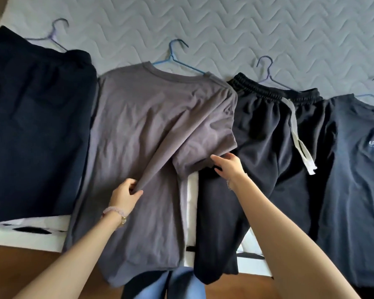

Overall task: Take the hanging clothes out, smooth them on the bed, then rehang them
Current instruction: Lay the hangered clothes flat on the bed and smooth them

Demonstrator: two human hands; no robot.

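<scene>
1. Our blue jeans (181, 284) show lowest, just under the hem of the grey T-shirt (138, 126).
2. We pinch a raised fold of that shirt's body in our left grip (125, 192), thumb and fingers closed on the cloth.
3. Our right grip (230, 168) holds the edge of its sleeve, fingers curled round the hem.
4. That shirt lies on the quilted bed (246, 29), on a blue hanger (175, 56), between a navy garment (30, 126) and black drawstring trousers (266, 143).
</scene>
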